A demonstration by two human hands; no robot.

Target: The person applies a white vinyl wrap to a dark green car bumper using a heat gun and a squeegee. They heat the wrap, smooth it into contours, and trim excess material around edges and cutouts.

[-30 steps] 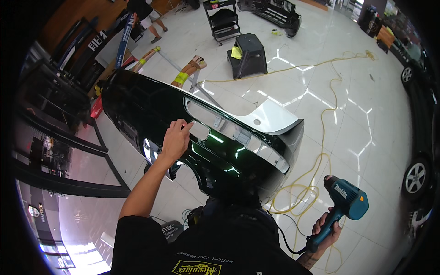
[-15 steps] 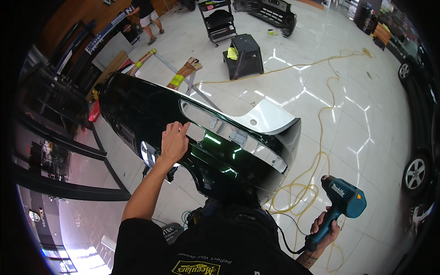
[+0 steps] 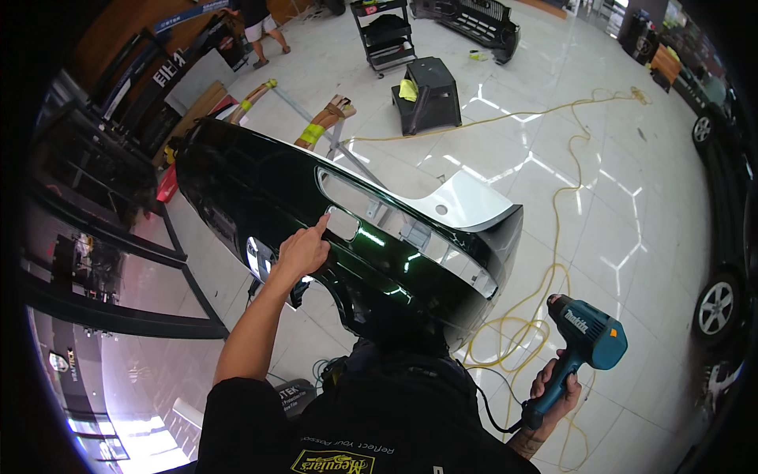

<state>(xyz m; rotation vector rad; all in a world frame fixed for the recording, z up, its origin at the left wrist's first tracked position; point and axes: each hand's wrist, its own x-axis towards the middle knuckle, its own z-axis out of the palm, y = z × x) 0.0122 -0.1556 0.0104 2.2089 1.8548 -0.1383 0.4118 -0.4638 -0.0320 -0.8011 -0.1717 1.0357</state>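
Note:
A glossy dark green car bumper lies across in front of me, with rectangular openings along it. My left hand is over its middle, index finger stretched out and its tip at the edge of a small cutout. The other fingers of that hand are bent, and I see nothing held in them. Off to the right, my right hand is wrapped round the handle of a teal heat gun. The gun's nozzle points up and left, away from the bumper. A black cord runs from the base of its handle.
Padded arms of a metal stand rise behind the bumper. A yellow cord snakes over the tiled floor. Farther back are a black step stool, a rolling cart, another bumper and a person. A dark car stands right.
My left index finger has straightened toward the cutout's edge while the hand shifted slightly. The right hand still grips the heat gun. The whole view has shifted a little.

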